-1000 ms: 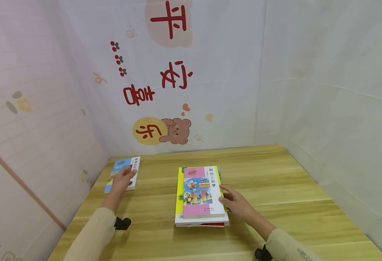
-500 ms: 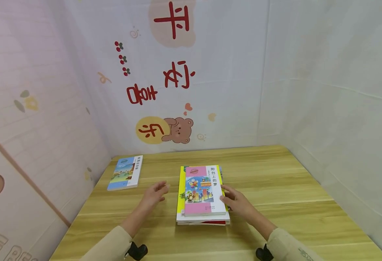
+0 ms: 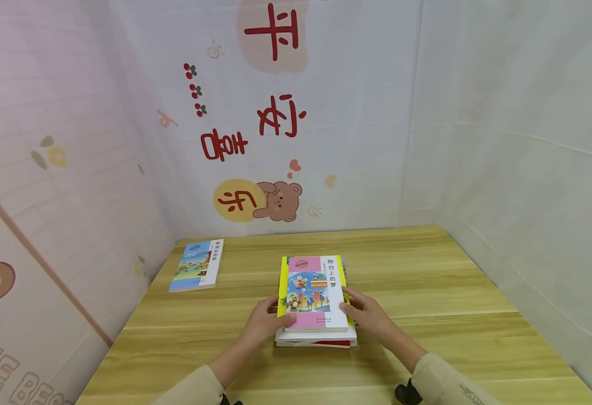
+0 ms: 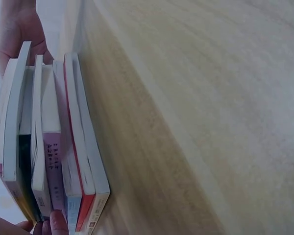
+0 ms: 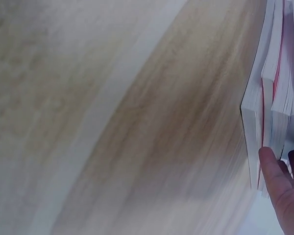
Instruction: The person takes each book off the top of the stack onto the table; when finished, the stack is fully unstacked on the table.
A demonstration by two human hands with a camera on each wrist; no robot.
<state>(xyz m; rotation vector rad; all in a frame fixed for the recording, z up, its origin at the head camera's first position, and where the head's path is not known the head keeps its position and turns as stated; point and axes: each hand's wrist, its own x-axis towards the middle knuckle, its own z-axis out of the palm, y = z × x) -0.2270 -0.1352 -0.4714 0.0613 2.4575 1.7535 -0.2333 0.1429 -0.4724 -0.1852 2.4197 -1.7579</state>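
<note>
A pile of books lies flat on the table in front of me, several thick, with uneven edges in the left wrist view. On top is a pink and white picture-cover book, above a yellow-edged book. My left hand rests against the pile's left side, its thumb on the pink cover. On the opposite side, my right hand touches the pile with its thumb at the top book's right edge. In the right wrist view its extended fingers touch the page edges.
A blue and white book lies alone at the table's back left. The wood-grain table ends at a printed white cloth wall behind, with more cloth at both sides.
My left hand has let go of the blue book and moved right to the pile. The pink book has shifted slightly left and away from me. My right hand has stayed at the pile's right side.
</note>
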